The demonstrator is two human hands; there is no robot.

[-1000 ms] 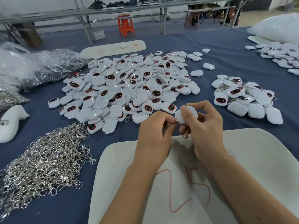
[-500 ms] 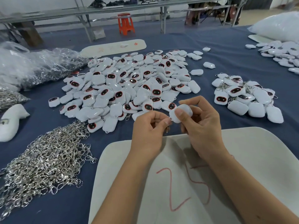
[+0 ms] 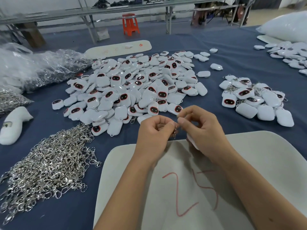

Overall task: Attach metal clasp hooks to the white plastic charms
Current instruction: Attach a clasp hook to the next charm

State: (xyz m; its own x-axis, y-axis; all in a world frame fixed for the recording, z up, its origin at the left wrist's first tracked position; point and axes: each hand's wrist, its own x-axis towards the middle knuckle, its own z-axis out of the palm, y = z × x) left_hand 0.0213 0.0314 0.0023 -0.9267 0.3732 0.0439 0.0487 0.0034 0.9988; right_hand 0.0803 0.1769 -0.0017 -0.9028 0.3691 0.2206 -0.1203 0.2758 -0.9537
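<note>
My left hand [image 3: 155, 135] pinches a small metal clasp hook [image 3: 174, 132] between thumb and forefinger, and the hook hangs down. My right hand [image 3: 203, 130] is right beside it, thumb and forefinger tips meeting at the top of the hook. A white charm [image 3: 192, 142] is tucked under the right hand's lower fingers, only its edge showing. Both hands hover over the far edge of a white board [image 3: 249, 163] marked with a red 25. Whether hook and charm are joined is hidden.
A big pile of loose white charms [image 3: 141, 90] lies beyond the hands. Charms with hooks [image 3: 254, 98] are heaped to the right. A heap of metal hooks [image 3: 49, 163] lies at the left, with plastic bags [image 3: 33, 68] behind. More charms [image 3: 290, 53] sit far right.
The charm has dropped from my right fingertips down into the palm. My right thumb and forefinger now meet the hook in my left hand. Both hands have shifted slightly toward me.
</note>
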